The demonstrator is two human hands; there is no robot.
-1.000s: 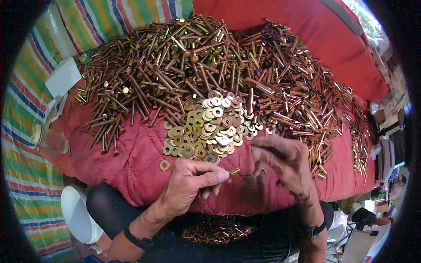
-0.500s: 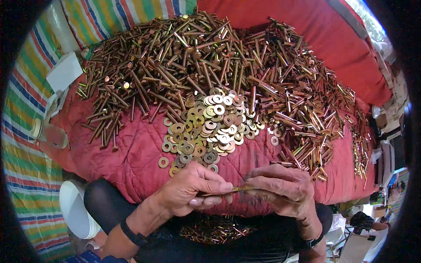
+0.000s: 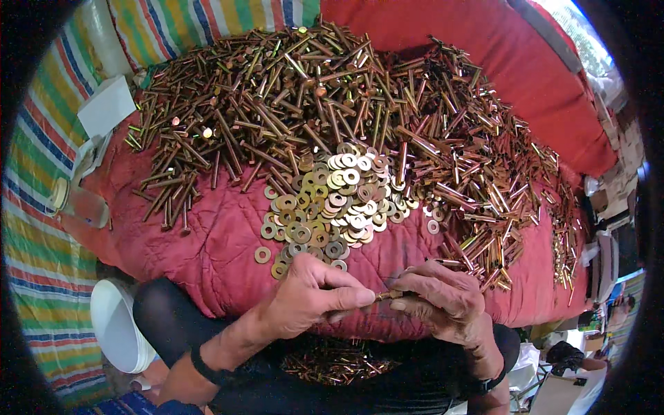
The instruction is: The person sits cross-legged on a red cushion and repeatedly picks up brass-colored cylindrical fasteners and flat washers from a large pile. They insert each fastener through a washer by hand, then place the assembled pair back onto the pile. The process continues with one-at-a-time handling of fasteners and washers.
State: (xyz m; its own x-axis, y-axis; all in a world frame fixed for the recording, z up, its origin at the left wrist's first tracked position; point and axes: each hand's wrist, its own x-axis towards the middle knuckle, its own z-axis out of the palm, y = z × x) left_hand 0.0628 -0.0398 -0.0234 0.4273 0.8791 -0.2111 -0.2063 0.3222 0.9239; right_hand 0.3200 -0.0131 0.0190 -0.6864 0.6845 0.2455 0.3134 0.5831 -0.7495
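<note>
Over my lap, both hands meet at a slim brass-coloured bolt (image 3: 384, 295), mostly hidden by fingers. My left hand (image 3: 315, 294) is closed, pinching it between thumb and forefinger. At its other end, my right hand (image 3: 443, 296) is closed too, with thumb and fingertips around it. Whether a second small part sits in the right fingers cannot be seen. Just beyond my left hand lies a heap of flat round washers (image 3: 346, 200), yellowish and silvery. Behind them is a big pile of long hex-head bolts (image 3: 263, 104). Slotted metal sleeves (image 3: 477, 180) are heaped on the right.
Everything lies on a red quilted cover (image 3: 228, 242). More metal pieces (image 3: 339, 363) lie below my hands, between my legs. A white bucket (image 3: 114, 318) stands left of my knee. A clear jar (image 3: 86, 206) and a white box (image 3: 106, 106) are at the left, by striped sheeting (image 3: 41, 249).
My hands have come slightly closer together, and less of the bolt shows between them. The right thumb has come into sight under the fingers. The view has shifted slightly.
</note>
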